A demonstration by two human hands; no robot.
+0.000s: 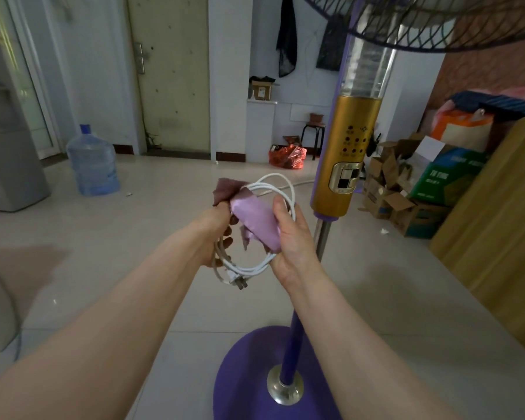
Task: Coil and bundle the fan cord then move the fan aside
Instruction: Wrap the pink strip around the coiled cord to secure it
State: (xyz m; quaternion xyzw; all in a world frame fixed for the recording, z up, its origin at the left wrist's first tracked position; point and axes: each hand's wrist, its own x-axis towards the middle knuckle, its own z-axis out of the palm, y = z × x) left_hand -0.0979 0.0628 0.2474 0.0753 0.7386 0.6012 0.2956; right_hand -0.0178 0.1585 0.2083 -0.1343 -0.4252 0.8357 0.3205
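The white fan cord (pixel 281 189) is coiled into loops between both hands, its plug (pixel 238 283) hanging at the bottom. A pink cloth strip (pixel 255 218) is wrapped across the coil, with a darker end sticking up at the left. My left hand (pixel 217 234) grips the coil's left side and the strip's end. My right hand (pixel 288 234) holds the coil's right side, thumb pressed on the strip. The standing fan (pixel 344 165) rises just right of my hands: gold control column, purple round base (pixel 246 374), dark grille at the top. One cord length trails along the floor toward the fan.
A blue water jug (pixel 93 165) stands on the tiled floor at the left, beside a water dispenser (pixel 6 140). A red plastic bag (pixel 288 157) and a stool lie by the far wall. Cardboard boxes (pixel 406 201) and a wooden cabinet (pixel 497 213) crowd the right side.
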